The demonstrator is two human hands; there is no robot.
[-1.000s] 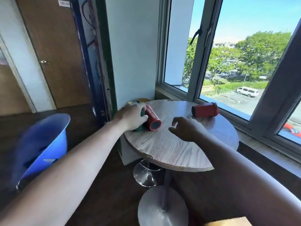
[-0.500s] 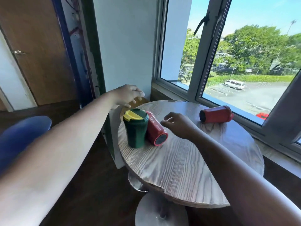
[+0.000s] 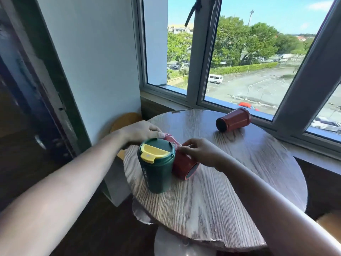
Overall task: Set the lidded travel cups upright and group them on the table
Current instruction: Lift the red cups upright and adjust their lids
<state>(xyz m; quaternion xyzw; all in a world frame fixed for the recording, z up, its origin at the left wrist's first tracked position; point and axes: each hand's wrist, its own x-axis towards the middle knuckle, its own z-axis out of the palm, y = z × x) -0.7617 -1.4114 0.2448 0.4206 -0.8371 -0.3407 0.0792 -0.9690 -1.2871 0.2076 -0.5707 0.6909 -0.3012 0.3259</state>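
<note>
A green travel cup [image 3: 156,172] with a yellow lid stands upright near the left edge of the round wooden table [image 3: 230,191]. Right beside it a red cup [image 3: 181,163] lies on its side, base toward me. My left hand [image 3: 140,132] rests on that red cup's far, lid end, behind the green cup. My right hand [image 3: 201,152] has its fingers curled over the red cup's side. A second red cup [image 3: 233,120] lies on its side at the table's far edge by the window, apart from both hands.
The window sill [image 3: 276,124] runs close behind the table on the right. A white wall [image 3: 92,71] and a dark door frame [image 3: 46,89] stand to the left. A yellow stool [image 3: 123,121] sits behind the table's left edge. The table's chrome base [image 3: 177,244] is below.
My left hand came down from the air onto the lying red cup's far end. My right hand closed in over the same cup. The view moved closer to the table.
</note>
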